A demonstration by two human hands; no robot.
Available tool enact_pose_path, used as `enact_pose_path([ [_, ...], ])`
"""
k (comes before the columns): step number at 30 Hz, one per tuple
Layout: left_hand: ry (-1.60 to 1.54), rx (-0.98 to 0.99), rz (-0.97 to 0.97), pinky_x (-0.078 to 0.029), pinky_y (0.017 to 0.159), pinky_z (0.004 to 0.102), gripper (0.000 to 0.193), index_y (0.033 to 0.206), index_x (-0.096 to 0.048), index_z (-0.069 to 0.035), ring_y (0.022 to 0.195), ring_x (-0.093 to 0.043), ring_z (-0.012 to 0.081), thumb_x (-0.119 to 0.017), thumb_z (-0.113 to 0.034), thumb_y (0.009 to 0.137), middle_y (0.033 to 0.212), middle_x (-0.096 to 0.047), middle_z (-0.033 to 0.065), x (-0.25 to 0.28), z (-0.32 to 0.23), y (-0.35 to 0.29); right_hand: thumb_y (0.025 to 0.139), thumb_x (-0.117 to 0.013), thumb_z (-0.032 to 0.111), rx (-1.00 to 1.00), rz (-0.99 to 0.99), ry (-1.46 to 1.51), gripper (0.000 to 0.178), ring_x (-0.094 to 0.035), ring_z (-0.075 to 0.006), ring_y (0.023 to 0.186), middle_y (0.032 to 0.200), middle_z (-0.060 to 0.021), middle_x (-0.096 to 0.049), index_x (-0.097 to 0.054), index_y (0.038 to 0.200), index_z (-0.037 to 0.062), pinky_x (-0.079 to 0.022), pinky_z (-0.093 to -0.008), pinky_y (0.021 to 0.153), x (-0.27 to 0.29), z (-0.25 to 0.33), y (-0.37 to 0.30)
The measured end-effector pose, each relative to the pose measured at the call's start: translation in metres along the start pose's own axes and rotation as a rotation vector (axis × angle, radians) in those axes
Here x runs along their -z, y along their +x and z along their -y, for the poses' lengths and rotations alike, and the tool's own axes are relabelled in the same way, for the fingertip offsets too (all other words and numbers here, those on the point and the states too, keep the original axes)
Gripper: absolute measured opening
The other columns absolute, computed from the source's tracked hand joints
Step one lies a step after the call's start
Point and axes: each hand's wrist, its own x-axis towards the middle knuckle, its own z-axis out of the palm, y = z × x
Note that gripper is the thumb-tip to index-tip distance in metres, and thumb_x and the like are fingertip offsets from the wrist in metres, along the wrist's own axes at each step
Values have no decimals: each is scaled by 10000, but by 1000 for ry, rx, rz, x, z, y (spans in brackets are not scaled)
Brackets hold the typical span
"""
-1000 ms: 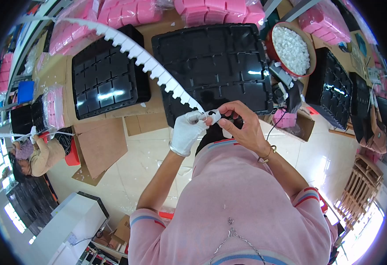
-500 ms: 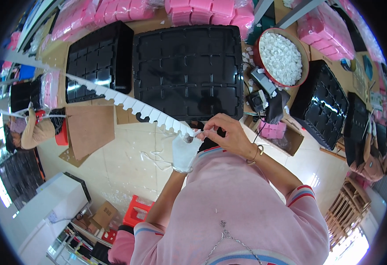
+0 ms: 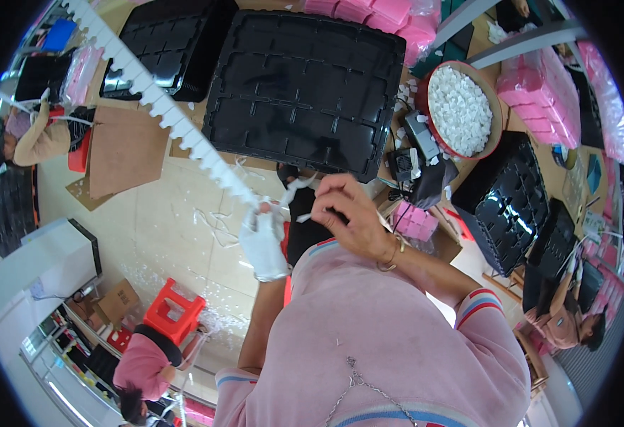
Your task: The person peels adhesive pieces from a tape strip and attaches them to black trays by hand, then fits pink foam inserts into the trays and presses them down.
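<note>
A long white strip with a notched edge (image 3: 162, 103) slants from the upper left down to my left hand (image 3: 262, 245). That hand wears a white glove and is closed around the strip's lower end. My right hand (image 3: 355, 220), bare with a bracelet at the wrist, is held apart to the right, its fingers bent in a pinch. A thin white ribbon (image 3: 296, 188) curls loosely between the two hands, and a bit of it shows at my right fingertips. Beyond my hands lies a large black plastic tray (image 3: 305, 85), bottom up, with moulded ridges.
Right of the tray stand a red-rimmed bowl (image 3: 495, 117) of white pieces and small black devices (image 3: 419, 132). Black tray stacks (image 3: 508, 203) and pink foam bundles (image 3: 540, 92) flank it. Thin ribbons (image 3: 216, 229) lie on the floor near a red stool (image 3: 175, 311). Several co-workers sit around.
My hands have drawn apart, the left one moving down and leftward with the notched strip, which now slants more steeply. Between them the thin ribbon has come into sight. The whole view has shifted.
</note>
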Motion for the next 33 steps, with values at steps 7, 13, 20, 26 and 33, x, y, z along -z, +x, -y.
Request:
enact_pose_path([
  [7, 533, -588, -233, -443, 723, 304, 189, 1003, -662, 20, 803, -521, 125, -674, -166, 976, 964, -578, 54, 42, 45, 37, 815, -722, 47, -3, 162, -502, 102, -598, -284, 880, 1008, -101, -559, -668, 900, 63, -493, -373, 809, 94, -36, 33],
  [13, 577, -517, -402, -389, 566, 265, 121, 929, -618, -29, 612, -460, 88, -706, -112, 933, 700, -530, -3, 65, 50, 49, 858, -670, 109, -122, 339, -728, 49, -605, -318, 884, 847, -100, -603, -645, 856, 68, -472, -435, 757, 97, -52, 54],
  [20, 294, -391, -152, -331, 502, 239, 166, 926, -591, -41, 581, -431, 37, -752, -50, 887, 685, -531, -39, 59, 57, 56, 873, -678, 152, -4, 329, -852, 95, -601, -321, 873, 861, -101, -607, -662, 898, 62, -461, -429, 800, 93, -67, 61],
  [26, 141, -263, -12, -376, 528, 220, 167, 933, -631, -32, 618, -480, 35, -772, -2, 849, 750, -597, -29, 42, 59, 52, 851, -690, 122, 28, 290, -877, 79, -605, -307, 859, 838, -103, -592, -658, 880, 56, -483, -416, 762, 89, -72, 58],
  [33, 59, -227, 32, -396, 545, 209, 158, 928, -640, -18, 636, -522, 34, -766, 27, 844, 804, -654, 0, 21, 42, 55, 823, -661, 98, 3, 307, -866, 60, -615, -311, 850, 824, -115, -596, -644, 842, 43, -504, -424, 735, 85, -70, 61],
])
